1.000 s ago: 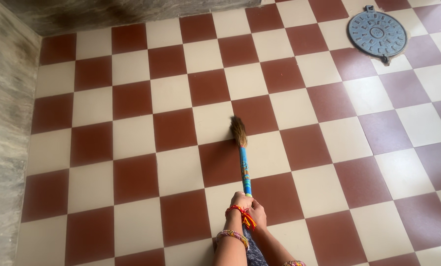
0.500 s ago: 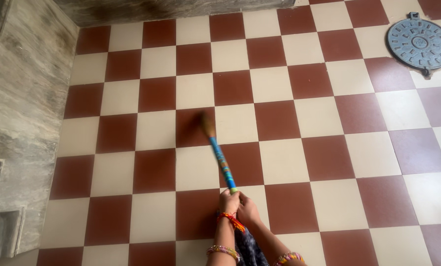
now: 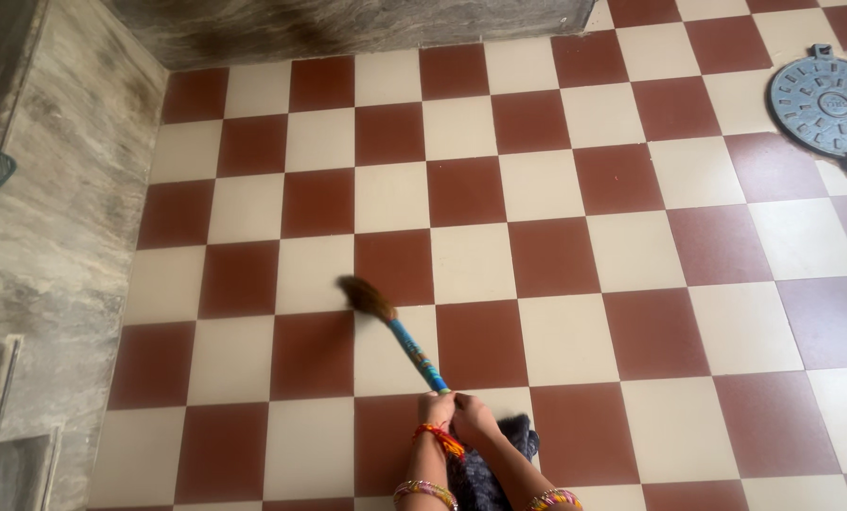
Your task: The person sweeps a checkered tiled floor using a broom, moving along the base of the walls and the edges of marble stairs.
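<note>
Both my hands grip the near end of a short broom point(image 3: 406, 344) with a blue patterned handle and a brown bristle head point(image 3: 365, 297). My left hand point(image 3: 435, 409) and my right hand point(image 3: 473, 417) are closed side by side on the handle, low in the head view. The broom slants up and to the left, its bristles down on the red and cream checkered floor point(image 3: 556, 246). Red thread and beaded bangles circle my wrists. A dark patterned cloth point(image 3: 499, 454) shows under my arms.
A round grey metal manhole cover point(image 3: 826, 102) is set in the floor at the upper right. Stained grey concrete walls point(image 3: 54, 218) run along the left and the far side, meeting in a corner. Grey step-like blocks point(image 3: 7, 445) sit at the lower left.
The broom head swept from straight ahead over to the left and nearer to me. The view shifted, so the manhole cover moved rightward and more of the left wall shows.
</note>
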